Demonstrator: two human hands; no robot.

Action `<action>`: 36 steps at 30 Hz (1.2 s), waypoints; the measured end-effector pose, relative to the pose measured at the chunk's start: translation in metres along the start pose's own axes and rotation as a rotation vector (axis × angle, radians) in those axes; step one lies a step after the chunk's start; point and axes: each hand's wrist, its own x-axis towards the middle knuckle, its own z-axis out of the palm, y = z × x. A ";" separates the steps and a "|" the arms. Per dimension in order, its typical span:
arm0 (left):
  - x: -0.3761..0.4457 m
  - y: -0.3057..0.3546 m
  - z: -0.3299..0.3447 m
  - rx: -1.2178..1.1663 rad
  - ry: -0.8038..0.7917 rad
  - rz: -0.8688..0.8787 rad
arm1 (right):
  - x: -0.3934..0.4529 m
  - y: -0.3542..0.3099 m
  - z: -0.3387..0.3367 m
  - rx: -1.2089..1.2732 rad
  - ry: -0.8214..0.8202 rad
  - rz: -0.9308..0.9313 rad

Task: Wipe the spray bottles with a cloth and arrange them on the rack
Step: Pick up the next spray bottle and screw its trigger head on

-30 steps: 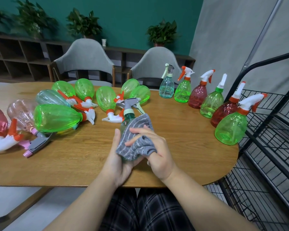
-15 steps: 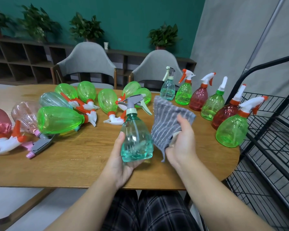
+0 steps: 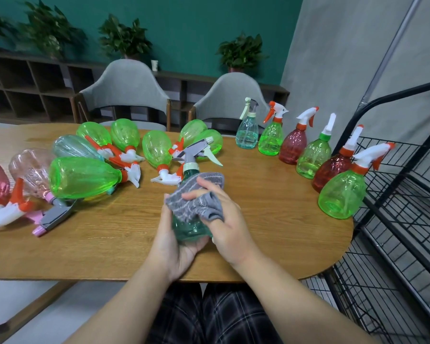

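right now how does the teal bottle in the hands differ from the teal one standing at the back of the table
The held teal bottle is gripped by the left hand with the grey cloth pressed on it by the right hand; the back teal bottle stands free, uncovered. The held one's sprayer is grey, the back one's pale cream. Both are clear teal and upright.

No readable writing anywhere in my view — no labels, brand names, numbers or signs. The spray bottles [image 3: 342, 197] on the table [image 3: 271, 194] in front of me are plain tinted plastic, the striped cloth [image 3: 194, 203] carries no tag I can make out, and the wire rack [image 3: 407, 194] bears no markings.
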 end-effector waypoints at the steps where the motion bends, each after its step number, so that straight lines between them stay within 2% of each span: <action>1: 0.000 0.000 0.001 -0.006 -0.002 -0.009 | -0.002 0.002 -0.001 0.026 0.012 -0.033; 5: 0.000 0.000 -0.001 0.005 -0.001 0.002 | -0.010 0.012 -0.002 0.144 0.046 -0.134; 10: 0.000 -0.001 -0.006 -0.005 -0.037 -0.053 | -0.027 0.017 0.000 0.286 0.135 -0.100; 12: 0.003 -0.001 -0.009 -0.028 -0.019 -0.036 | -0.032 0.007 0.000 0.448 0.190 0.066; 15: 0.004 0.000 -0.007 -0.082 0.074 0.065 | -0.029 0.002 0.000 0.966 0.494 0.591; 16: 0.003 0.000 -0.003 -0.081 0.090 0.093 | -0.029 0.003 -0.003 1.122 0.617 0.715; 17: 0.003 -0.001 0.000 -0.056 0.085 0.110 | -0.027 0.004 -0.006 1.232 0.720 0.790; 19: 0.004 -0.001 0.005 0.063 0.074 0.137 | -0.025 -0.002 -0.011 1.335 0.809 0.783; 22: 0.003 -0.001 0.014 0.226 0.127 0.216 | -0.026 -0.020 -0.007 1.368 0.713 0.679; 25: -0.001 -0.009 0.022 0.251 0.123 0.243 | -0.024 -0.033 0.006 1.352 0.550 0.627; 27: -0.001 -0.015 0.023 0.271 0.107 0.256 | -0.018 -0.035 0.010 1.358 0.524 0.612; 36: 0.003 -0.014 0.019 0.551 0.095 0.427 | -0.018 -0.029 0.005 1.363 0.352 0.813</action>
